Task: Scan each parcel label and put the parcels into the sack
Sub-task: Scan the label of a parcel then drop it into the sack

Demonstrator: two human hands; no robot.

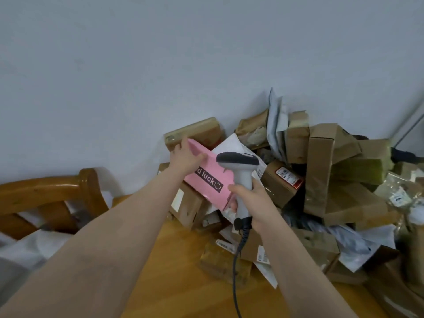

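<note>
The left hand (185,154) grips the upper end of a flat pink cardboard parcel (206,183), thumb lying across its printed face and the other fingers curled round its far edge. The parcel is held tilted in the air above the heap, its high end toward the wall, and it shows black lettering ending in "d luck" beside 1 smiley. The right hand (251,203) has its fingers wrapped round the handle of a pale grey handheld barcode scanner with a dark head (238,167), which stands upright just in front of the parcel's lower half. A dark coiled cable (238,251) hangs from the handle down over the wooden surface (179,276). Behind and to the right of the 2 hands, a jumbled pile of brown cardboard boxes and grey plastic mailers (321,171) leans against the pale wall (160,65). A brown wooden chair back (57,191) stands at the left.
</note>
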